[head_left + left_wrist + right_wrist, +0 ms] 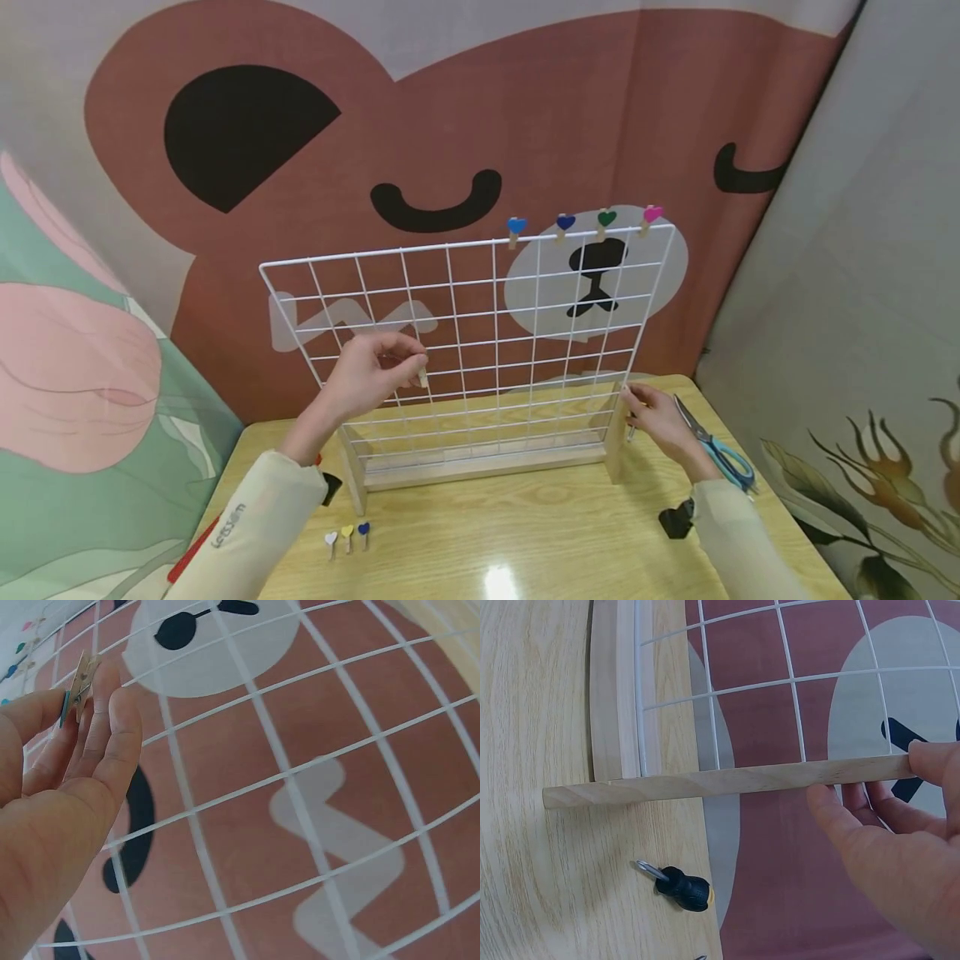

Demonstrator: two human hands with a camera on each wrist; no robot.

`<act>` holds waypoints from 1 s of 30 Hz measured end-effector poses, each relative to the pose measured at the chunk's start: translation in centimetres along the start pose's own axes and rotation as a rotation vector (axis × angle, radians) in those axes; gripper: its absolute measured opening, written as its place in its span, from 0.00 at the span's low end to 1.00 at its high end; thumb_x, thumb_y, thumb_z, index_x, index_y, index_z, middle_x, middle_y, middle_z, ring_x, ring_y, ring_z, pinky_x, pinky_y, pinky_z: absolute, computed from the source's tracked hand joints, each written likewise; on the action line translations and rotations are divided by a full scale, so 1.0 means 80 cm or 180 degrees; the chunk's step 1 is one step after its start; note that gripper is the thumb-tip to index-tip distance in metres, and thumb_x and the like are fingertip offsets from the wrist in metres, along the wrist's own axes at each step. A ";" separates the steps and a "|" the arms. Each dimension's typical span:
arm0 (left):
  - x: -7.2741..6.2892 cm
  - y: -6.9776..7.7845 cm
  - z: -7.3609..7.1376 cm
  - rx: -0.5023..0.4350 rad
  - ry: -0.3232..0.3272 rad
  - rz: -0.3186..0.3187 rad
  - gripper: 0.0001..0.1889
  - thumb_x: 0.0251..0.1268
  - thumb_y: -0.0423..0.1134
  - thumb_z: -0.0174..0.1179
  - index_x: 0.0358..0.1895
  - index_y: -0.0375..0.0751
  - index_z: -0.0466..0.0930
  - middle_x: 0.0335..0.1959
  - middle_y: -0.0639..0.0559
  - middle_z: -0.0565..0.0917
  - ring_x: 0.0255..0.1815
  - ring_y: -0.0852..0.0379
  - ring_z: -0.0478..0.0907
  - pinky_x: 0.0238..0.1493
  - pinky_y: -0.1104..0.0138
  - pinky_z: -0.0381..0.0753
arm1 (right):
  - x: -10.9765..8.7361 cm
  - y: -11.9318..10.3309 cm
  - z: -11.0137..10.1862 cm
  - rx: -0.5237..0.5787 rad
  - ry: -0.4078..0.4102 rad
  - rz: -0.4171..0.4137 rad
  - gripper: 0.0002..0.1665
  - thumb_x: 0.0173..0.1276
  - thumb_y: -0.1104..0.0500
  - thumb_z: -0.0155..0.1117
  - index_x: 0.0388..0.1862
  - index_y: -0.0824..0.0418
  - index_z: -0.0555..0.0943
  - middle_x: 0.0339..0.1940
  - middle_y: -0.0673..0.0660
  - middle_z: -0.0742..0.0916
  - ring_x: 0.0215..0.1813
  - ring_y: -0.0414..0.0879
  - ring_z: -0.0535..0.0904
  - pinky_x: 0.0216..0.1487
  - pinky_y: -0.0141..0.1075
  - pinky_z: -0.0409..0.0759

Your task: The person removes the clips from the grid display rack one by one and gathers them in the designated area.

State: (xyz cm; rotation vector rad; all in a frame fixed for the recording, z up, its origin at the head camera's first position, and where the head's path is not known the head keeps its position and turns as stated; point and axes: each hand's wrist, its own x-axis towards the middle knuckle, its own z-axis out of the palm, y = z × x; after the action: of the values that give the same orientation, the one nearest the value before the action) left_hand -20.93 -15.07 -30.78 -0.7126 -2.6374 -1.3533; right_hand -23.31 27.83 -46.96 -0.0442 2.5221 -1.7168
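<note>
Left hand (372, 372): a clothespin (81, 688) is pinched by the fingertips before the grid's (447, 246) left half.
Right hand (663, 419): the wooden side post (727, 781) is clasped at the grid's right edge.
Top edge: four heart pegs (566, 222) are clipped toward the right corner.
Desk (562, 521): scissors (722, 457) are laid near the right edge.

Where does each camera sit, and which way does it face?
Head: worn on the head, looking forward and down at the white wire grid; left hand, right hand and sleeves show.
Left wrist: on that wrist, looking through the grid; left hand pinching a clothespin.
Right wrist: on that wrist, looking at the wooden side support; right hand shows.
Head and left wrist share the grid and clothespin.
</note>
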 end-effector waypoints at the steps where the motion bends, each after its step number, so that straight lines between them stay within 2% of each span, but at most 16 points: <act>1: -0.002 -0.004 0.002 -0.0003 -0.0003 -0.0009 0.07 0.67 0.38 0.61 0.43 0.41 0.84 0.30 0.52 0.85 0.27 0.56 0.82 0.27 0.63 0.80 | 0.000 0.000 0.000 0.0000 -0.0005 0.0008 0.37 0.79 0.50 0.42 0.72 0.77 0.52 0.69 0.77 0.62 0.69 0.68 0.60 0.62 0.52 0.69; 11: -0.034 -0.059 0.022 -0.0159 0.0042 -0.0071 0.05 0.66 0.35 0.61 0.40 0.39 0.83 0.26 0.50 0.84 0.25 0.58 0.82 0.29 0.66 0.80 | 0.000 0.002 -0.001 0.0037 -0.0035 -0.0010 0.37 0.79 0.50 0.43 0.72 0.76 0.52 0.69 0.77 0.61 0.70 0.68 0.59 0.63 0.52 0.68; 18: -0.057 -0.098 0.028 -0.0351 0.0119 -0.0278 0.04 0.64 0.32 0.62 0.38 0.34 0.82 0.28 0.44 0.84 0.24 0.57 0.83 0.29 0.63 0.83 | -0.001 0.002 -0.001 0.0063 -0.0036 0.0003 0.36 0.79 0.51 0.42 0.72 0.77 0.51 0.70 0.77 0.61 0.70 0.69 0.57 0.63 0.53 0.66; 20: -0.063 -0.108 0.029 -0.0379 0.0160 -0.0336 0.04 0.63 0.30 0.62 0.38 0.32 0.82 0.28 0.43 0.84 0.25 0.53 0.83 0.28 0.63 0.83 | -0.002 0.002 -0.002 0.0068 -0.0035 -0.0002 0.36 0.80 0.51 0.42 0.72 0.77 0.52 0.69 0.78 0.61 0.70 0.69 0.58 0.63 0.53 0.66; 23: -0.071 -0.122 0.029 -0.0371 0.0210 -0.0471 0.03 0.63 0.30 0.62 0.38 0.33 0.82 0.28 0.43 0.84 0.25 0.52 0.83 0.28 0.66 0.82 | -0.002 0.002 -0.003 0.0046 -0.0027 -0.0004 0.36 0.80 0.51 0.42 0.72 0.77 0.52 0.69 0.78 0.61 0.70 0.69 0.58 0.63 0.53 0.66; 27: -0.084 -0.138 0.028 -0.0379 0.0230 -0.0654 0.04 0.64 0.31 0.62 0.38 0.33 0.82 0.30 0.43 0.84 0.26 0.52 0.83 0.29 0.65 0.83 | -0.001 0.002 -0.003 0.0045 -0.0001 -0.0026 0.35 0.79 0.51 0.43 0.71 0.78 0.54 0.69 0.78 0.62 0.69 0.69 0.60 0.62 0.52 0.67; 30: -0.093 -0.150 0.030 -0.0314 0.0244 -0.0705 0.05 0.64 0.32 0.62 0.38 0.33 0.83 0.31 0.43 0.83 0.26 0.53 0.83 0.30 0.65 0.82 | -0.001 0.002 -0.003 0.0071 0.0014 -0.0053 0.34 0.79 0.53 0.43 0.71 0.78 0.54 0.69 0.78 0.62 0.69 0.69 0.61 0.62 0.51 0.68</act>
State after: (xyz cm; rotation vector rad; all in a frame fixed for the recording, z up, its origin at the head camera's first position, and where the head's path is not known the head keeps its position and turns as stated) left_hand -19.34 -21.84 -43.30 -0.3774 -2.6684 -1.5411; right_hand -23.25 28.11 -47.03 -0.0600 2.5123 -1.7530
